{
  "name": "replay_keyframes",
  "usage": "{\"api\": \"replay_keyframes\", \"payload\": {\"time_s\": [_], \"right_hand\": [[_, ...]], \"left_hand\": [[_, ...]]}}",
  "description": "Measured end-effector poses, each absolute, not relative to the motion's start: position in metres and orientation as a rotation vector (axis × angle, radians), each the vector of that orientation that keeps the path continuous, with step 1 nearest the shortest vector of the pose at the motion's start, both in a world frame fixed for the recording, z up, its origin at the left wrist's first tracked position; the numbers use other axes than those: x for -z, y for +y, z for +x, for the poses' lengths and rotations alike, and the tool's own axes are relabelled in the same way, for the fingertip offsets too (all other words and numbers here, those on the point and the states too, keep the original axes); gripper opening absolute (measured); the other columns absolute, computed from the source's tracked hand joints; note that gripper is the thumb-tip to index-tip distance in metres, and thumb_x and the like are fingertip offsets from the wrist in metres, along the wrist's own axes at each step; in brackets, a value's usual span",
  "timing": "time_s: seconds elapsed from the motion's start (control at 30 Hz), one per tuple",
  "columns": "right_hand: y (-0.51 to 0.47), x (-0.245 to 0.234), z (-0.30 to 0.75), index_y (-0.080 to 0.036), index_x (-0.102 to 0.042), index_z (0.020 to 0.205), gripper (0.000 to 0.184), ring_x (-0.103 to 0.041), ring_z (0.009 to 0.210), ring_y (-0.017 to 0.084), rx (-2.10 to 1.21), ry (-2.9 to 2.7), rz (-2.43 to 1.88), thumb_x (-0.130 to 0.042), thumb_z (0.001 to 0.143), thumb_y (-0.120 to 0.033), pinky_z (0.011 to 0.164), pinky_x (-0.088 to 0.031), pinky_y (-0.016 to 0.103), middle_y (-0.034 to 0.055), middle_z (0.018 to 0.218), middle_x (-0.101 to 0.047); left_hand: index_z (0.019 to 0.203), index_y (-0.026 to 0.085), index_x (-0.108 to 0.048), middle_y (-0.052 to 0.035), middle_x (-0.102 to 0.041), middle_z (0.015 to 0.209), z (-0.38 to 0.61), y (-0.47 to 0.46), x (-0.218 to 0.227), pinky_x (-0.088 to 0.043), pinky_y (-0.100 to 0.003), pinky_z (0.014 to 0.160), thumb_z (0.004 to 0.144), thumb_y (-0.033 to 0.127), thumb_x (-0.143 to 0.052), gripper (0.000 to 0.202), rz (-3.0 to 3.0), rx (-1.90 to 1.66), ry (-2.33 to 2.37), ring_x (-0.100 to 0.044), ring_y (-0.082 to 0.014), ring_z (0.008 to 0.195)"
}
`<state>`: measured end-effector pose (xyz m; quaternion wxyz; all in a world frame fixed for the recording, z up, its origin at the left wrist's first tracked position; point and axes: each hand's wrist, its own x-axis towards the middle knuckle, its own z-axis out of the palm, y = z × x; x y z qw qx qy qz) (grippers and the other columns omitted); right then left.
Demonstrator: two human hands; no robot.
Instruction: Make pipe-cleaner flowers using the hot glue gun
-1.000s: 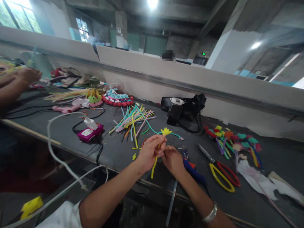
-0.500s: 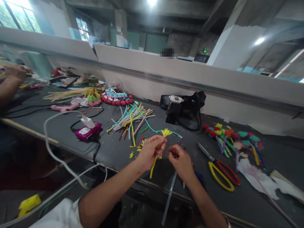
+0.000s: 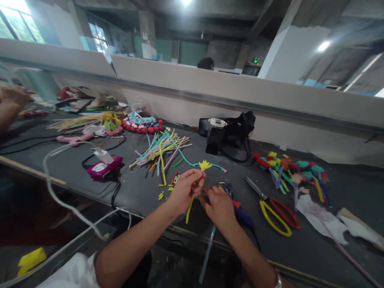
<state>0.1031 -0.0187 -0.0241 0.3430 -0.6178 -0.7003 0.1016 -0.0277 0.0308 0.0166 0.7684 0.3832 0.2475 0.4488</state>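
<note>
My left hand (image 3: 186,189) pinches a yellow pipe-cleaner flower (image 3: 205,165) just below its head, with the spiky petals up and a yellow stem (image 3: 189,212) hanging beneath the fingers. Close beside it, my right hand (image 3: 220,206) is low over the table, palm down with fingers apart; nothing shows in them, though their tips are partly hidden. Under and beyond the right wrist lies a blue tool (image 3: 244,218) with an orange-red part, mostly covered, possibly a glue gun. A clear stick (image 3: 207,256) juts over the table edge. Short yellow pieces (image 3: 161,195) lie left of my hands.
Large scissors (image 3: 271,210) with red and yellow handles lie at right, near finished colourful flowers (image 3: 288,168). Behind my hands is a pile of pipe cleaners (image 3: 162,150). A purple power socket (image 3: 105,167), cables, a black bag (image 3: 240,132) and another person's hand (image 3: 13,98) are also around.
My right hand has moved left and down toward the table beside my left hand, its fingers loosening from a pinch. My left hand still holds the flower. The view has shifted slightly.
</note>
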Motion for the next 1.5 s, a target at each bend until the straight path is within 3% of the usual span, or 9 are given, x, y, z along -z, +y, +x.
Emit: {"api": "replay_keyframes", "payload": {"time_s": [0.13,0.23,0.4,0.57,0.87,1.17,1.27,1.37,1.5], "right_hand": [[-0.012,0.035,0.091,-0.018,-0.065,0.081,0.009,-0.061,0.091,0.025,-0.202,-1.882,-1.650,-0.056,0.082,-0.017,0.086,-0.042,0.037,0.0130,0.088,-0.069],[-0.011,0.032,0.096,-0.018,-0.063,0.079,0.012,-0.062,0.081,0.022,-0.200,-1.845,-1.663,-0.052,0.083,-0.016,0.078,-0.044,0.033,0.0101,0.080,-0.068],[-0.016,0.015,0.116,-0.021,-0.059,0.079,0.014,-0.060,0.065,0.015,-0.289,-1.701,-1.595,-0.049,0.087,-0.026,0.065,-0.044,0.024,0.0006,0.071,-0.065],[-0.018,0.005,0.119,-0.020,-0.060,0.075,0.020,-0.058,0.061,0.014,-0.339,-1.554,-1.535,-0.050,0.086,-0.033,0.059,-0.044,0.023,0.0004,0.069,-0.065],[-0.022,0.002,0.115,-0.020,-0.060,0.073,0.016,-0.054,0.057,0.013,-0.379,-1.489,-1.490,-0.054,0.082,-0.032,0.060,-0.043,0.024,-0.0007,0.065,-0.063],[-0.025,-0.002,0.113,-0.021,-0.059,0.069,0.015,-0.053,0.058,0.013,-0.469,-1.423,-1.451,-0.059,0.079,-0.032,0.062,-0.043,0.026,-0.0020,0.063,-0.061],[-0.025,-0.003,0.114,-0.020,-0.062,0.080,0.018,-0.056,0.062,0.013,-0.581,-1.351,-1.414,-0.063,0.078,-0.037,0.059,-0.044,0.025,0.0003,0.071,-0.065],[-0.024,-0.003,0.116,-0.018,-0.064,0.097,0.031,-0.051,0.053,0.011,-0.743,-1.278,-1.357,-0.062,0.079,-0.043,0.046,-0.039,0.022,0.0003,0.072,-0.065],[-0.024,-0.005,0.116,-0.018,-0.068,0.099,0.035,-0.043,0.047,0.008,-0.883,-1.210,-1.283,-0.067,0.075,-0.044,0.040,-0.034,0.020,-0.0009,0.071,-0.063]], "left_hand": [[0.077,0.014,-0.061,0.0055,-0.047,0.052,-0.025,0.031,-0.015,-0.017,-0.020,0.040,0.074,0.032,-0.070,0.020,0.831,-0.950,0.557,-0.032,-0.0042,0.040],[0.078,0.014,-0.061,0.0053,-0.047,0.053,-0.026,0.031,-0.015,-0.017,-0.020,0.040,0.074,0.032,-0.069,0.020,0.842,-0.961,0.574,-0.033,-0.0043,0.040],[0.078,0.015,-0.061,0.0050,-0.049,0.056,-0.029,0.033,-0.014,-0.019,-0.020,0.040,0.075,0.034,-0.069,0.021,0.882,-0.986,0.615,-0.034,-0.0042,0.040],[0.078,0.016,-0.061,0.0048,-0.051,0.059,-0.026,0.032,-0.012,-0.020,-0.019,0.040,0.072,0.038,-0.072,0.025,0.884,-0.987,0.675,-0.037,-0.0041,0.041],[0.080,0.016,-0.061,0.0040,-0.055,0.068,-0.015,0.026,-0.004,-0.022,-0.018,0.040,0.070,0.043,-0.076,0.032,0.873,-0.983,0.655,-0.039,-0.0029,0.042],[0.077,0.015,-0.062,0.0078,-0.045,0.054,-0.010,0.025,-0.002,-0.023,-0.019,0.042,0.065,0.039,-0.082,0.034,0.887,-0.966,0.630,-0.034,-0.0031,0.043],[0.078,0.015,-0.062,0.0069,-0.048,0.057,-0.011,0.026,-0.003,-0.023,-0.018,0.042,0.063,0.038,-0.083,0.035,0.891,-0.978,0.628,-0.034,-0.0025,0.044],[0.079,0.015,-0.062,0.0069,-0.050,0.060,-0.012,0.026,-0.003,-0.021,-0.018,0.041,0.063,0.036,-0.084,0.035,0.886,-0.991,0.608,-0.033,-0.0016,0.044],[0.078,0.015,-0.058,0.0085,-0.046,0.057,-0.013,0.027,-0.003,-0.020,-0.017,0.041,0.064,0.035,-0.084,0.035,0.874,-0.988,0.582,-0.031,-0.0013,0.043]]}}
